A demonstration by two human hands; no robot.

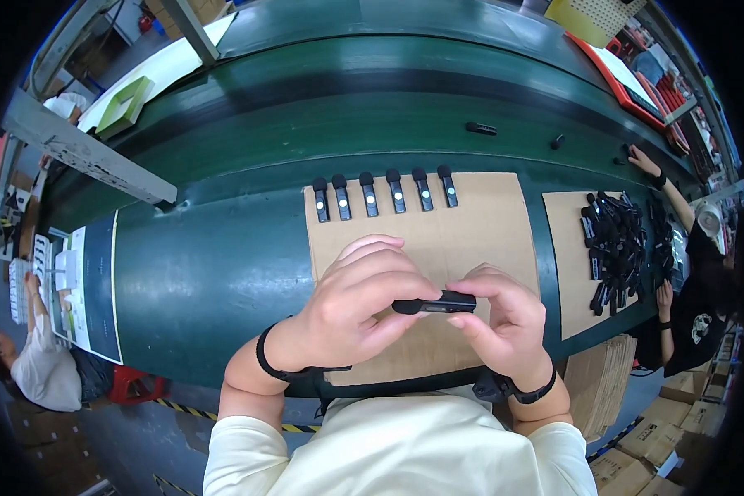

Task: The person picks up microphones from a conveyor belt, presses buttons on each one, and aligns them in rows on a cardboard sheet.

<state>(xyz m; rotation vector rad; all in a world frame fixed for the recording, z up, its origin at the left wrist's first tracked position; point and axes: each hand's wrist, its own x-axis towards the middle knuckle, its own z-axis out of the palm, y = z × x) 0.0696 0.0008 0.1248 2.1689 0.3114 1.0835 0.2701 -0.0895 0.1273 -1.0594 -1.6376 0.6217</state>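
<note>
A small black clip-on microphone [435,303] lies sideways between my two hands, above a cardboard sheet [426,240]. My left hand [364,289] pinches its rounded, dark end between thumb and fingers. At the other end, the thumb and forefinger of my right hand [504,318] grip the flat body. Beyond my hands, several like microphones [370,195] stand in a row along the sheet's far edge. Each has a round black foam top and a pale dot on its body.
A heap of black microphones [612,248] covers a second cardboard sheet [564,273] at right. A co-worker's hand [643,161] reaches onto the green belt [347,107], where a few loose pieces [481,128] lie. A metal post [91,153] rises at left; another person [45,364] sits beyond.
</note>
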